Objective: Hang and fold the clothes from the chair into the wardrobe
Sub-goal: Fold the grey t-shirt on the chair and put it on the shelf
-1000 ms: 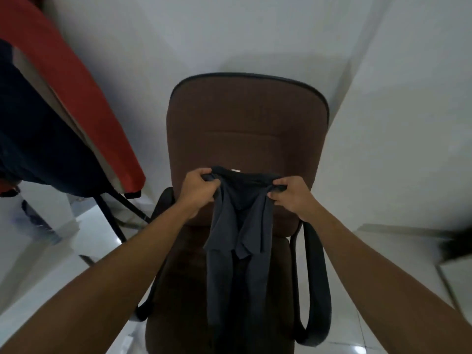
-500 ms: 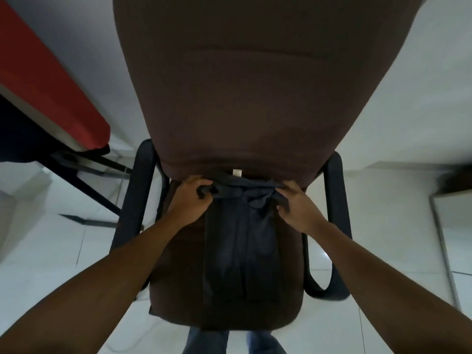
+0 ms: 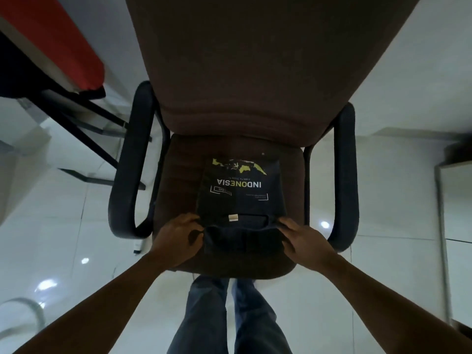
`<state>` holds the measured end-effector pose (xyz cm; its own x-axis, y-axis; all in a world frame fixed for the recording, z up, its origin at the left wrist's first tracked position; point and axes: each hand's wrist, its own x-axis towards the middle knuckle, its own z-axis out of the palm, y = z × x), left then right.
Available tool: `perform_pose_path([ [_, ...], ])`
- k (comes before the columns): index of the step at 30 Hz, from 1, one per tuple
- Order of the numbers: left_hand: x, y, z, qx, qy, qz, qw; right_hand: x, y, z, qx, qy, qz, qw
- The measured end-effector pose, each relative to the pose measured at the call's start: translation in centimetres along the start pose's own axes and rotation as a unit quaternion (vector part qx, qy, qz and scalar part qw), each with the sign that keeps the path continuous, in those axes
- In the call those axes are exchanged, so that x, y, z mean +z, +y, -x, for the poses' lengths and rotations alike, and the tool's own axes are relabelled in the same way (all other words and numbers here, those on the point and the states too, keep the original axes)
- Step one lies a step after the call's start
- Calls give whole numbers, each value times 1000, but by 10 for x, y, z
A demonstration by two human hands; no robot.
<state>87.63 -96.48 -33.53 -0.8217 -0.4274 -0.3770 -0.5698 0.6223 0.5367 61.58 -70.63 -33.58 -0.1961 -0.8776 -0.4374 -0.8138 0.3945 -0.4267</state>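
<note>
Folding on the chair seat (image 3: 176, 180) now: the dark T-shirt (image 3: 240, 198) lies spread there, left hand (image 3: 178, 242) and right hand (image 3: 302, 242) each pinching a near corner. Best to carry both corners over level, edges matched.

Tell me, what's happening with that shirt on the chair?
A person is folding a dark T-shirt on the seat of the brown chair. The left hand and the right hand each grip one end of the shirt's near edge. Its INDONESIA print faces up, and the shirt is not yet put away.
</note>
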Motion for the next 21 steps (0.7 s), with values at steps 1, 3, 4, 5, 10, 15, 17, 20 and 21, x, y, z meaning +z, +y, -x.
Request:
perform_pose_path([
  [1,11,0,8,1,-12,-5,1000,11,1,6,-4,-2,4,1000],
  [3,33,-3,21,9,-30,-6,999,35,6,15,-14,8,18,1000],
  [4,44,-5,25,12,-37,-3,999,46,9,18,-15,9,22,1000],
  [5,55,-6,28,11,-44,-1,999,56,12,20,-14,3,27,1000],
  [10,104,-20,34,17,-101,-41,994,95,28,30,-7,-21,50,998],
  [15,116,-17,36,-42,-157,-153,975,121,34,34,-11,-106,64,992],
  [17,118,-18,31,-129,-106,-70,984,124,30,33,43,-14,-42,998],
  [20,118,-16,6,-273,-13,133,953,119,21,13,202,105,-207,952],
  [21,118,-17,-4,-303,-7,176,937,118,21,2,251,111,-234,933],
])
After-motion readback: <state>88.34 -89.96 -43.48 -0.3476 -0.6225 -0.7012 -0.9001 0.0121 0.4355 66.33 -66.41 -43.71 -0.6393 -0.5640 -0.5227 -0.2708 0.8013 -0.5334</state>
